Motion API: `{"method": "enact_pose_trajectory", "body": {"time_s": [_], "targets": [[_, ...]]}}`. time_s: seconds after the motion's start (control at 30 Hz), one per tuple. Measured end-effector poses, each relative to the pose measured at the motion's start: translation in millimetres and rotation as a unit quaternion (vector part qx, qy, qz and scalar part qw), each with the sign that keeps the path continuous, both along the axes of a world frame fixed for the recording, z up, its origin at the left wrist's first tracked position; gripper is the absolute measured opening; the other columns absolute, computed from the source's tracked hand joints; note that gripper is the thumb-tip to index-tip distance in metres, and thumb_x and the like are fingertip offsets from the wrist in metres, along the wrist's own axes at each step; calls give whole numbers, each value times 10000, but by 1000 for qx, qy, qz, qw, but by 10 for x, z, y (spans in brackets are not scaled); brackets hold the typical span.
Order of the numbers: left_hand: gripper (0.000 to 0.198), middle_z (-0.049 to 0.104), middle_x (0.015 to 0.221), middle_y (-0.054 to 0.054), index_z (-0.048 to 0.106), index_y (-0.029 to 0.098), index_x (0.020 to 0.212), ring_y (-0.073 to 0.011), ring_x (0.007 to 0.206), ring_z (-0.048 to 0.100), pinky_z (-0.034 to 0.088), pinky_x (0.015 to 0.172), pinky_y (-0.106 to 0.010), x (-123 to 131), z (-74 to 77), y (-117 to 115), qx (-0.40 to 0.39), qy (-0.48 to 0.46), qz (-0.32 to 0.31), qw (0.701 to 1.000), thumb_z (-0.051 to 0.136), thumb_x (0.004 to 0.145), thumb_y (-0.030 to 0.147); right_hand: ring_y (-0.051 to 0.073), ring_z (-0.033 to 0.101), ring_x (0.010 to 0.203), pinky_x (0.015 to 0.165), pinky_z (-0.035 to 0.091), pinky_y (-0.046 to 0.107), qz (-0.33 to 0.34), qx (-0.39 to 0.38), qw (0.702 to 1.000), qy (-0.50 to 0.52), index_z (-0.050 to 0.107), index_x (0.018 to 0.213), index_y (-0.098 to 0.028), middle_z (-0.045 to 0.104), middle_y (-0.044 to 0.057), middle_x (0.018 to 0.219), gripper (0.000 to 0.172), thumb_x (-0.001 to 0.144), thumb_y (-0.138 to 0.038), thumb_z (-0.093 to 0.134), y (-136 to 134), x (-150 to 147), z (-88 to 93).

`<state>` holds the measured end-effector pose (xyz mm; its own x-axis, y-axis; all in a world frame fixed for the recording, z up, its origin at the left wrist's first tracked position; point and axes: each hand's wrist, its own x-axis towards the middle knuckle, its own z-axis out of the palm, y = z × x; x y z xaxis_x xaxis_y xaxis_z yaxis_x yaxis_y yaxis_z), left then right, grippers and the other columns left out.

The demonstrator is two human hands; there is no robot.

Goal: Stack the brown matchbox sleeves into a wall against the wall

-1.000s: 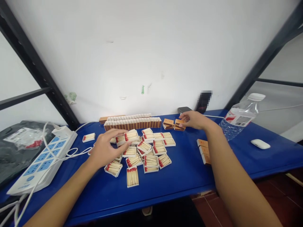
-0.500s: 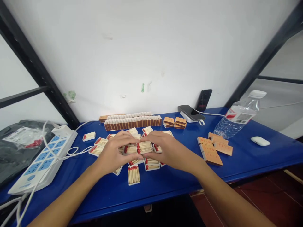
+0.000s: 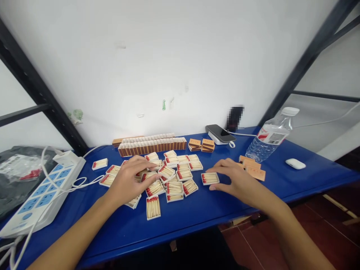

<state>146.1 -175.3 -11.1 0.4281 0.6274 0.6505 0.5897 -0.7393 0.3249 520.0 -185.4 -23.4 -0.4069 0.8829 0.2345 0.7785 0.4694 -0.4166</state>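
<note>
**Bare hands at a heap of open match trays (image 3: 171, 180) on a blue table (image 3: 202, 213).**
The left hand (image 3: 128, 182) lies palm-down on the heap, hiding the trays beneath it, so its grip cannot be told. At 3 o'clock from the heap, a single white tray of red-tipped matches (image 3: 210, 178) lies flat. The right hand (image 3: 239, 182), loosely open, brackets its right end and holds nothing.
</note>
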Motion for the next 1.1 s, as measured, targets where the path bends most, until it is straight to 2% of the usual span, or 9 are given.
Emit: {"method": "enact_pose_trajectory", "body": {"time_s": [0.1, 0.23, 0.33, 0.43, 0.7, 0.8, 0.87, 1.03, 1.1], "targets": [[185, 771, 946, -78, 772, 215, 1046, -230, 931, 678, 584, 804, -385, -36, -10, 27, 19, -1, 10, 1000, 758, 895, 322, 331, 620, 1144, 993, 510, 500, -33, 14, 999, -3, 730, 1235, -317, 695, 81, 1184, 518, 824, -631, 752, -20, 157, 10], [162, 762, 961, -75, 773, 208, 1049, -215, 938, 668, 578, 799, -361, -87, -18, 54, 33, -5, 23, 999, 749, 902, 274, 346, 667, 1075, 941, 537, 490, -157, 20, 987, -11, 765, 1098, -270, 697, 122, 1200, 499, 789, -661, 754, -142, 672, -12], [145, 757, 938, -68, 765, 203, 1034, -207, 917, 662, 573, 789, -355, -81, -29, 61, 45, -3, 13, 999, 752, 896, 241, 348, 687, 1014, 891, 561, 473, -157, -16, 987, -8, 759, 1065, -273, 720, 119, 1141, 474, 732, -605, 819, -246, 964, -130], [145, 756, 916, -57, 759, 208, 1040, -203, 891, 658, 570, 775, -354, -61, -40, 66, 50, 2, 5, 999, 746, 897, 229, 323, 686, 992, 860, 564, 441, -146, -33, 989, 10, 733, 1030, -265, 732, 99, 1096, 381, 779, -546, 790, -294, 967, -208], [125, 752, 909, -60, 755, 202, 1023, -202, 893, 652, 563, 746, -335, -79, -44, 74, 53, 3, 13, 999, 731, 901, 214, 238, 658, 728, 649, 533, 348, -130, -36, 991, 17, 728, 968, -254, 727, 61, 883, 348, 809, -561, 765, -291, 650, -76], [192, 749, 890, -54, 747, 207, 1086, -205, 889, 648, 561, 739, -338, -45, -32, 43, 59, 4, 3, 998, 742, 894, 218, 218, 634, 692, 626, 526, 341, -120, 5, 992, 50, 727, 1014, -252, 717, 56, 867, 371, 829, -572, 756, -262, 463, 32], [282, 753, 916, -58, 731, 208, 1155, -214, 904, 650, 565, 762, -354, -11, -20, 13, 60, 4, -1, 998, 767, 877, 241, 211, 635, 717, 659, 535, 347, -100, 47, 990, 87, 714, 1084, -256, 715, 54, 905, 361, 865, -541, 740, -207, 201, 126], [572, 761, 1085, -68, 620, 240, 1381, -239, 1034, 657, 560, 881, -408, 36, -5, -48, 27, 0, 3, 1000, 813, 848, 318, 186, 639, 813, 732, 552, 344, 95, 82, 978, 165, 687, 1113, -250, 696, 59, 1045, 237, 928, -391, 731, 54, -759, 266], [559, 753, 1129, -71, 627, 252, 1371, -240, 1051, 658, 556, 890, -412, 25, -11, -44, 22, -3, 4, 1000, 814, 850, 332, 190, 647, 860, 760, 567, 354, 147, 73, 966, 201, 673, 1121, -252, 690, 64, 1081, 224, 930, -349, 736, 165, -1072, 246]]}}
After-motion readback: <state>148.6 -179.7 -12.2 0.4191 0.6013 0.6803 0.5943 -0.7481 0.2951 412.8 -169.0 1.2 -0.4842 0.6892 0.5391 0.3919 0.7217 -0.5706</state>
